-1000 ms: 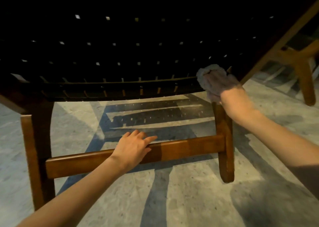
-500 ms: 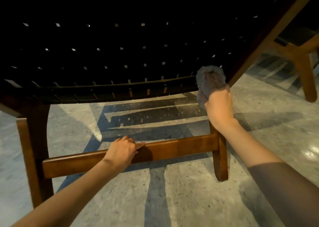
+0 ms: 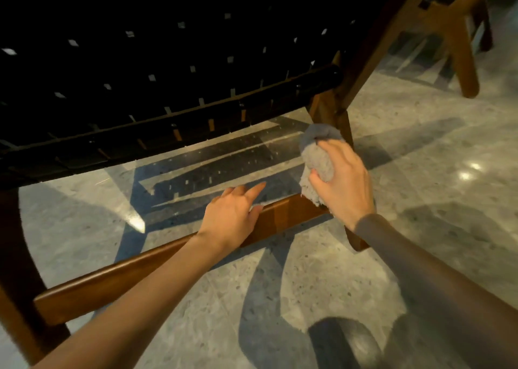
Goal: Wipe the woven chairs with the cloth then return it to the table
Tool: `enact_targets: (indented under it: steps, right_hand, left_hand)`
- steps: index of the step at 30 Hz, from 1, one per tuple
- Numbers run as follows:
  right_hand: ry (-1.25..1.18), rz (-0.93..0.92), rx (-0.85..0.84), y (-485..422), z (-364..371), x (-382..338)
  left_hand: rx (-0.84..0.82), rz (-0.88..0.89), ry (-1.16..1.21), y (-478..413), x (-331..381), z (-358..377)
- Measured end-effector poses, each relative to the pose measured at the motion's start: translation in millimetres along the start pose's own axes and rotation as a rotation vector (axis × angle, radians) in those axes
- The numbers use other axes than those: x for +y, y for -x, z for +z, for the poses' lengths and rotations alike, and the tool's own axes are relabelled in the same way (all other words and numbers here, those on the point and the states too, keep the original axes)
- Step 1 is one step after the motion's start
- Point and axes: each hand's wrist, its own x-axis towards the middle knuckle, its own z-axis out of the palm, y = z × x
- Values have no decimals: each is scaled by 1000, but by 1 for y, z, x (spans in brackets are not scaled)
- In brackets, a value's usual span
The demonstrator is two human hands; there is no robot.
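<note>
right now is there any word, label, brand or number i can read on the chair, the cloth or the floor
None: no text, label, brand or number shows anywhere in this view.
The woven chair shows only dark straps and bare wood.
The cloth gripped by the right hand is plain grey.
The floor is speckled stone with no markings.
</note>
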Motion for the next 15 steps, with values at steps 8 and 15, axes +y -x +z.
enact_targets:
  steps: [8, 15]
  right_hand:
    - [-290, 370, -126, 32, -51, -14]
    - [-454, 485, -232, 27, -166, -84]
  left_hand:
    - [-334, -274, 942, -26, 77, -53]
    - [-475, -364, 1123, 5, 124, -148]
